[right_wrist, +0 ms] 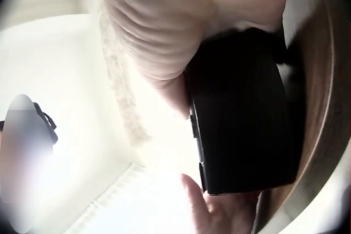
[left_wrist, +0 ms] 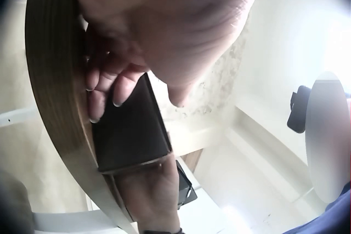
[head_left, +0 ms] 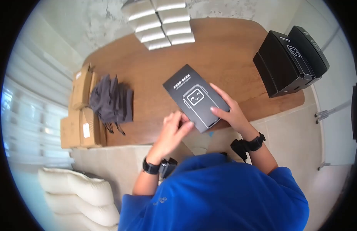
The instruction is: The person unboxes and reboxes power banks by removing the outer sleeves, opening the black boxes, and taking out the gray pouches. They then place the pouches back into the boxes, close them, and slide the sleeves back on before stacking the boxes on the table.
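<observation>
A dark grey box with a white line drawing and lettering on its top lies tilted over the table's front part. My right hand grips its right side, thumb on the top face and fingers along the far edge. Beside the lower left edge is my left hand, its fingers loosely bent and its thumb pointing at the box. In the left wrist view, the left fingertips lie against the side of the box. The right wrist view shows the black side of the box under the right palm.
Brown cartons and dark grey drawstring bags stand at the left of the wooden table. White stacked trays are at the back. Large black boxes stand at the right. A cream cushioned seat is at lower left.
</observation>
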Demonstrator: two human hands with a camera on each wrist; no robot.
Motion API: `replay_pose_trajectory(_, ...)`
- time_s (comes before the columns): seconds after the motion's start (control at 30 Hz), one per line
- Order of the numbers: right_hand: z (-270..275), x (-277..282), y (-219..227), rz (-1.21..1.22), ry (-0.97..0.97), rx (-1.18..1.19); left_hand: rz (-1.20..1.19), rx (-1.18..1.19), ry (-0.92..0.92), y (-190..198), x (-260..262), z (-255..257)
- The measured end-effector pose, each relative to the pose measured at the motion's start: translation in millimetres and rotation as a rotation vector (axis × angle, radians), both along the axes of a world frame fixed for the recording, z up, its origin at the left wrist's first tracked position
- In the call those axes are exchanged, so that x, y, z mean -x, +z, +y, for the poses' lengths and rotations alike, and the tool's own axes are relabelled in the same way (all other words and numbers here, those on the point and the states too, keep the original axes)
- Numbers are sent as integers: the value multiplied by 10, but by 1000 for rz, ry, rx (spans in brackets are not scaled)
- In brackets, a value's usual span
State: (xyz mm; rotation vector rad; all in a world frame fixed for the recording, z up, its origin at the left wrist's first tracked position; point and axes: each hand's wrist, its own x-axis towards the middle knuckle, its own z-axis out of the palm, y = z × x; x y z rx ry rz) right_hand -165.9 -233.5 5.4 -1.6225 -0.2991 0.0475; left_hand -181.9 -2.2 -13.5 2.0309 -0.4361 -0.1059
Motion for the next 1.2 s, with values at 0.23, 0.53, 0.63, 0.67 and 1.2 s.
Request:
replay_pose_trajectory(0.23, -85, -56, -111, -83, 18, -346, 213, 349, 97, 121, -12, -276)
replay_pose_trajectory(0.53, -216, -38, -102, 435, 141, -856, 378, 756, 71, 357, -206, -569)
replay_pose_trajectory(0.63, -171, 15, -150, 295, 152, -817, 143, 490, -114, 417, -345, -699)
replay_pose_trajectory(0.67, -191, -10, -261, 232, 119, -828, 66, 391, -93, 510, -310, -771)
replay_pose_trajectory(1.2, -518, -92, -400, 325, 118, -1219, -1247, -1016, 340, 1610, -2550, -347)
